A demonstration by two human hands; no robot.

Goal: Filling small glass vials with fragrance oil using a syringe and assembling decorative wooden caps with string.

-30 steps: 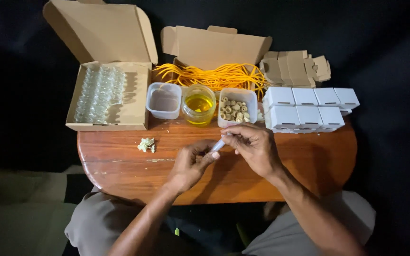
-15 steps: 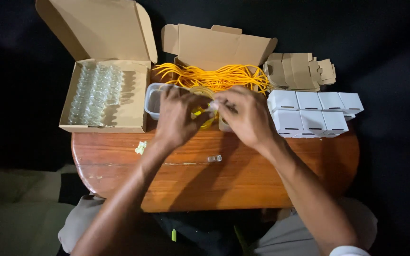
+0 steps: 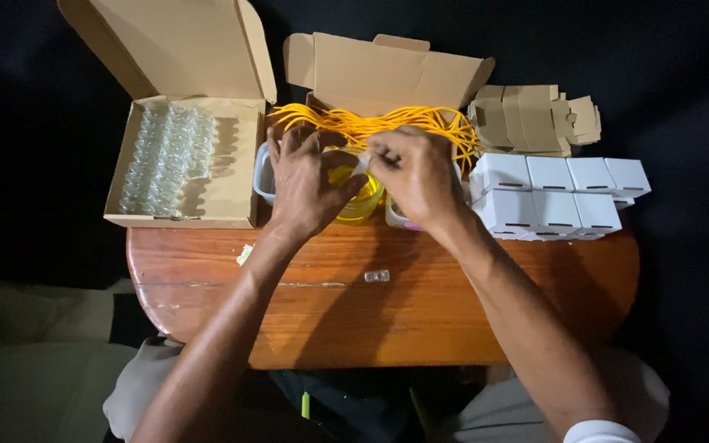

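Left hand (image 3: 309, 184) and right hand (image 3: 413, 176) huddle fingertip-to-fingertip right over the yellow liquid cup (image 3: 359, 197), grips hidden so can't tell what's pinched, while the tiny clear vial (image 3: 377, 276) lies sideways on the table nearer me.

L hand (image 3: 309, 184) & R hand (image 3: 412, 176) hide tub tops, grip contents unclear, small clear item (image 3: 377, 276) too tiny to ID

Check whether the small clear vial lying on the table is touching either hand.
Apart. The head view shows the small clear vial lying alone on the wooden table, with bare wood between it and both the left hand and right hand.
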